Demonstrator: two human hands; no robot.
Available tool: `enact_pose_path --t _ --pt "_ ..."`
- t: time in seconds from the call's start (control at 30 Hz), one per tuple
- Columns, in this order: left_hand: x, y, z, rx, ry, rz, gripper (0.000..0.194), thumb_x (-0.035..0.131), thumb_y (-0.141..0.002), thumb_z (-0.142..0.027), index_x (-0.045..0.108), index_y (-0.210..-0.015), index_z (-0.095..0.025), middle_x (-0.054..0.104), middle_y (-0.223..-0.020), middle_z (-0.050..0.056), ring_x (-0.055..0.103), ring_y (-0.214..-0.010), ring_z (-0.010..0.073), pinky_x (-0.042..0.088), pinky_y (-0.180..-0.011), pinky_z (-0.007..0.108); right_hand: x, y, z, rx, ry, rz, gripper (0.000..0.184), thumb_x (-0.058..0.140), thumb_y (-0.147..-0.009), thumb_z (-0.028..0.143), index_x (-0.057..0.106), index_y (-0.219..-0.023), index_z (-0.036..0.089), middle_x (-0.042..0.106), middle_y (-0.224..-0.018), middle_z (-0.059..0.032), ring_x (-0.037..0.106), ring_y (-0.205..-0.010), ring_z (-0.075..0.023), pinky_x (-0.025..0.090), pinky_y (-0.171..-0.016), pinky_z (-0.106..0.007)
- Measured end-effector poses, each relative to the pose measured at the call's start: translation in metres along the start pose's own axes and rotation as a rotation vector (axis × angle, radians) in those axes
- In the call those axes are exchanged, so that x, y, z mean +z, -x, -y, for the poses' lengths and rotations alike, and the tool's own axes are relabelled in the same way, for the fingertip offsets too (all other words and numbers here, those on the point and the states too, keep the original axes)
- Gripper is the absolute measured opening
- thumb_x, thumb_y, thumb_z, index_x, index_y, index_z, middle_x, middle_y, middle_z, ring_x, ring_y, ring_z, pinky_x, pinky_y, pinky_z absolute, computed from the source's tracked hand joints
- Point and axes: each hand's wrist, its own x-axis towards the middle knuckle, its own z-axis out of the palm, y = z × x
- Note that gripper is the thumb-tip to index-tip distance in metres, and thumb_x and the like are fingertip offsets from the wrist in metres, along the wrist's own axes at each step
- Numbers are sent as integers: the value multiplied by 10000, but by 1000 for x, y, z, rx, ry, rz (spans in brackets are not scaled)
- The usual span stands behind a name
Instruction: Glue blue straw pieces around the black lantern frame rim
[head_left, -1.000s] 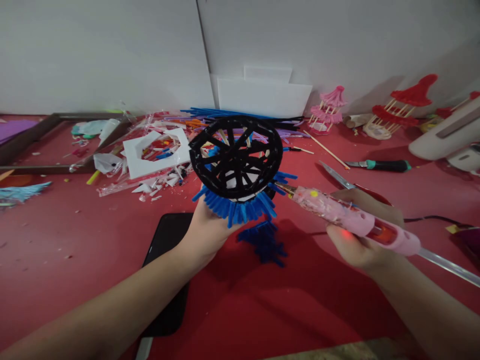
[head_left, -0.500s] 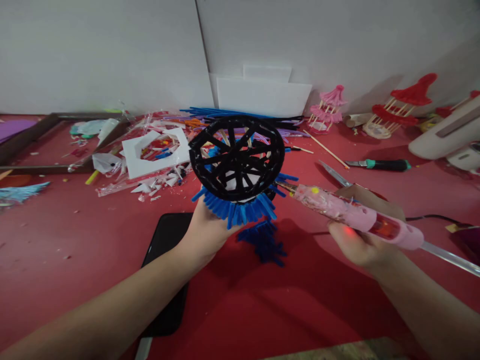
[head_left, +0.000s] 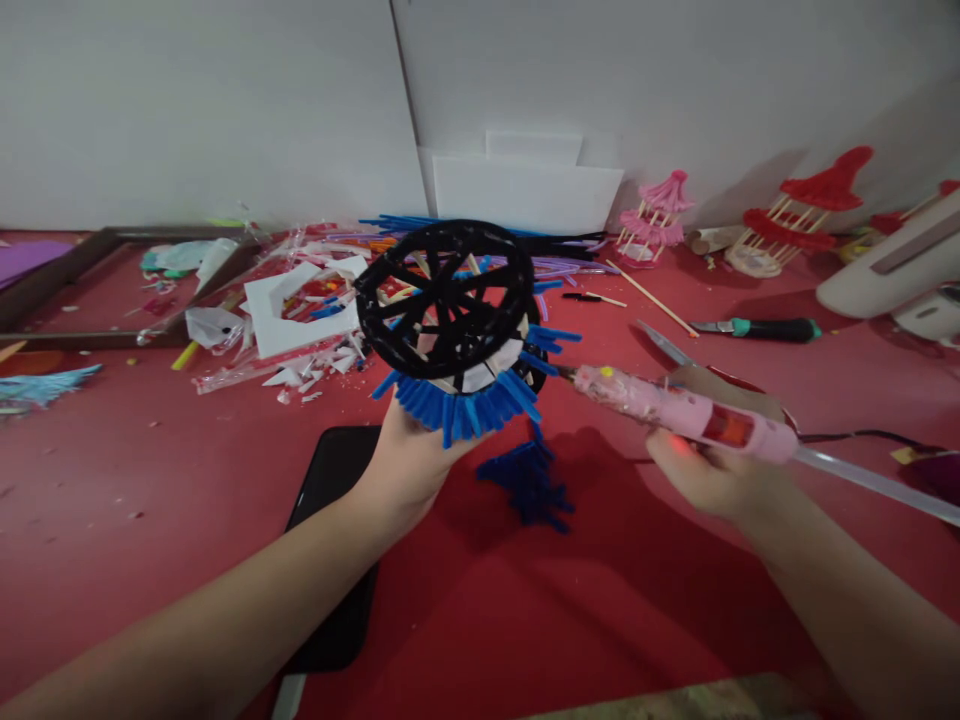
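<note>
My left hand (head_left: 412, 450) grips a craft model from below, its fingers mostly hidden under it. The model has a black spoked ring (head_left: 450, 298) on top, tilted, and a fringe of short blue pipe-cleaner pieces (head_left: 469, 408) around a lower white tier. My right hand (head_left: 712, 470) is closed around a pink hot glue gun (head_left: 675, 405) with a glue stick out of its back end. The gun's nozzle is at the right side of the fringe; whether it touches is unclear. Below the model, a pile of cut blue pieces (head_left: 525, 485) lies on the red table.
Scissors (head_left: 664, 345) lie behind my right hand, near a craft knife (head_left: 776, 330). A black phone (head_left: 337, 580) is beside my left forearm. Foam scraps (head_left: 262, 315) and pipe cleaners (head_left: 577, 270) lie behind. Pink (head_left: 656, 220) and red (head_left: 787, 215) pavilion models stand at back right.
The model has moved slightly left and tilted, showing more of its white tier and right-side fringe. The glue gun has shifted left along with it, its nozzle staying close to the fringe.
</note>
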Motion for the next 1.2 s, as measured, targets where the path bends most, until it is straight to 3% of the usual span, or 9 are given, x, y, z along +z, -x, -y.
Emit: enact_pose_path --t 0.07,0.13,0.23,0.47,0.57,0.67,0.83,0.97,1.2 --pt "2 -3 0 -16 37 -48 488 1034 -477 -219 688 -818 -263 793 -931 -26 744 -1107 240 587 -1058 391 -2 -7 -1 30 -33 37 56 597 -729 299 570 -771 276 572 -620 17 502 -550 -172 445 -548 -327" --pt "1 -5 0 -20 71 -57 441 1021 -517 -200 695 -809 -254 787 -904 -32 747 -1085 224 569 -1089 402 0 -15 -5 96 -48 63 165 590 -730 313 596 -886 257 631 -688 8 556 -581 -182 452 -548 -320" --pt "0 -7 1 -33 110 -69 403 1019 -522 -185 698 -759 -235 769 -831 -41 758 -1039 220 582 -1075 415 7 -25 -18 142 48 92 221 637 -697 373 610 -867 235 693 -779 -41 624 -661 -214 484 -592 -340" --pt "1 0 0 -12 53 11 442 1016 -565 -206 746 -913 -247 812 -1011 -13 743 -1135 223 601 -1027 354 22 -20 -42 5 348 106 227 519 -810 336 642 -941 197 716 -938 -144 667 -929 -333 533 -877 -509" --pt "1 1 3 9 44 24 479 1021 -546 -199 725 -919 -256 811 -989 -21 748 -1127 220 613 -993 334 26 -12 -32 -104 453 25 255 530 -836 292 626 -1030 156 687 -1020 -180 638 -1014 -369 513 -933 -554" --pt "1 1 4 0 10 -16 526 1025 -527 -209 711 -947 -252 815 -1046 -3 748 -1121 225 609 -997 344 32 -7 -8 -248 386 -58 149 548 -896 245 632 -996 173 667 -963 -141 628 -977 -330 522 -917 -511" --pt "5 0 1 -11 9 9 601 1039 -479 -286 705 -978 -263 816 -1036 10 754 -1103 275 605 -1019 423 46 -3 23 -501 148 181 211 555 -1022 279 730 -1120 214 744 -1015 -81 640 -930 -239 537 -892 -409" --pt "6 1 -1 -26 -8 20 677 1044 -460 -318 711 -1049 -285 816 -1036 8 742 -1143 297 587 -1054 450 51 -4 20 -528 91 318 235 558 -1010 213 768 -1114 231 757 -1056 -74 657 -965 -238 553 -902 -406" --pt "4 1 0 -25 -14 13 726 1027 -497 -267 703 -1147 -271 819 -1039 8 759 -1093 256 602 -1019 409 46 -3 12 -497 88 287 207 539 -961 77 726 -960 166 763 -964 -88 713 -873 -234 596 -788 -371"
